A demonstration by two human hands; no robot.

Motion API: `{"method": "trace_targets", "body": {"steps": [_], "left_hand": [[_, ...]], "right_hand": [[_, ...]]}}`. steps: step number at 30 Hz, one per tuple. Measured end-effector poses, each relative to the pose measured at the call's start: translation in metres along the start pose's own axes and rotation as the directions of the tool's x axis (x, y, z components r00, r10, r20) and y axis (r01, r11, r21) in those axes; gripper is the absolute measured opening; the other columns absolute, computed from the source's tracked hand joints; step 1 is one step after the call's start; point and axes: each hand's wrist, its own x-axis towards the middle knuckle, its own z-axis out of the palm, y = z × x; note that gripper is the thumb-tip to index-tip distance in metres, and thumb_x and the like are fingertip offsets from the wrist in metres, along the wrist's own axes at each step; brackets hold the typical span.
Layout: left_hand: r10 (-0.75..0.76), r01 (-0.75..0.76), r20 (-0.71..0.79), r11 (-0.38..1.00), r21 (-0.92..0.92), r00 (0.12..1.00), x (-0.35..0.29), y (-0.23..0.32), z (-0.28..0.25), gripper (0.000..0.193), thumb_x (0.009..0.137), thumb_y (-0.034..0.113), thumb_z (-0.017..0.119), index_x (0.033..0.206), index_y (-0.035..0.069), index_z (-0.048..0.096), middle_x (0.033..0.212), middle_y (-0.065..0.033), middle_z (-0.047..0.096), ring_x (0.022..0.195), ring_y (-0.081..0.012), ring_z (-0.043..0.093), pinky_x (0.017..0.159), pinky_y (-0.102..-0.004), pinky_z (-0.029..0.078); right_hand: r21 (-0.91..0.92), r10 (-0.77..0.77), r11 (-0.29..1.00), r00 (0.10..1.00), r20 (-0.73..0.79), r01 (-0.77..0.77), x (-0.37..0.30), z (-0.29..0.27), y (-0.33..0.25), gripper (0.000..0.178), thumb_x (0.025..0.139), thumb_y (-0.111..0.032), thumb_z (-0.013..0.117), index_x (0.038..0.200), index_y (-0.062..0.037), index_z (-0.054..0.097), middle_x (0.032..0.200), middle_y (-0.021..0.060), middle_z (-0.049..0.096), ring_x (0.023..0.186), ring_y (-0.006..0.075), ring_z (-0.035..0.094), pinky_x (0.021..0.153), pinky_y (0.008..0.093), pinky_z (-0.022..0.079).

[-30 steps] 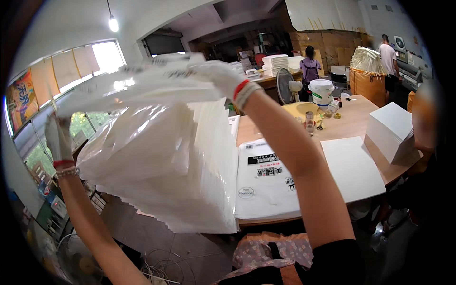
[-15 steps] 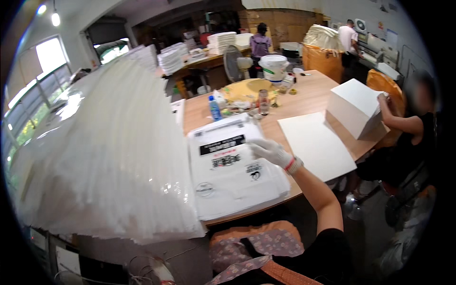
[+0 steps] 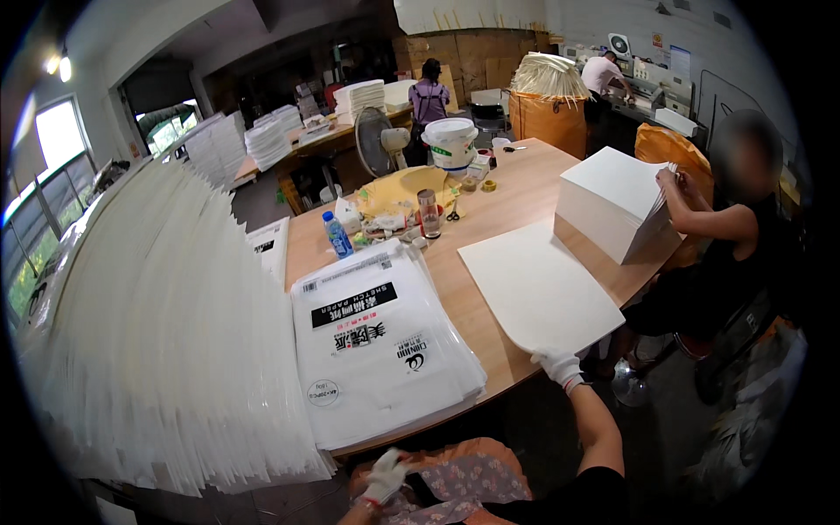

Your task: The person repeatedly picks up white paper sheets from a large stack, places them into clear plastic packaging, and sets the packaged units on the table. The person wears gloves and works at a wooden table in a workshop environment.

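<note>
A workshop room with a grey wall and windows at the far left surrounds a wooden bench (image 3: 535, 175); beyond it stand a fan (image 3: 372, 142), an orange sack (image 3: 547, 124) stuffed with pale strips, and two people at work near the back; on the bench's far part sit a white bucket (image 3: 451, 150), a blue-capped bottle (image 3: 337, 238), a clear tumbler (image 3: 429, 217) and a pair of scissors (image 3: 453, 213), near a crumpled yellow sheet (image 3: 391, 191); of the person's hands, both in white gloves, the right hand (image 3: 558, 367) is at the near corner of a flat stack of white paper (image 3: 538, 280), its fingers slightly bent at the edge, though whether they pinch it I cannot tell; that stack lies on the bench, just in front of a taller paper block (image 3: 612, 192), where a seated co-worker's hands (image 3: 681, 185) hold a corner; the left hand (image 3: 386, 477) is low over the floral apron (image 3: 477, 481), blurred, its fingers partly curled, and I cannot tell whether it holds anything; between lie printed plastic packs (image 3: 394, 367), beside a high fanned pile of clear plastic sleeves (image 3: 166, 332).
</note>
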Motion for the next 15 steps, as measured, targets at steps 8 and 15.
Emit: {"method": "trace_targets", "body": {"steps": [8,15], "left_hand": [[0.138,0.522,0.538,0.135,-0.842,0.832,0.164,0.129,0.125,0.042,0.090,0.015,0.055,0.128,0.000,0.042,0.120,-0.0104,0.052,0.110,-0.0200,0.049,0.098,-0.0353,0.041],[0.079,0.014,0.717,0.992,-0.123,0.693,0.123,0.132,0.073,0.045,0.075,0.010,0.053,0.119,-0.001,0.050,0.109,-0.0149,0.056,0.102,-0.0226,0.054,0.090,-0.0347,0.044]], "right_hand": [[0.016,-0.267,0.964,0.964,0.006,0.266,-0.017,-0.090,-0.182,0.010,0.083,-0.015,0.059,0.089,-0.0130,0.065,0.085,0.0095,0.065,0.076,0.0271,0.063,0.070,0.0398,0.051],[0.821,0.674,-0.212,0.529,0.515,-0.529,-0.162,-0.049,-0.039,0.034,0.087,-0.033,0.062,0.102,-0.0033,0.062,0.098,0.0095,0.064,0.095,0.0239,0.059,0.077,0.0446,0.049]]}}
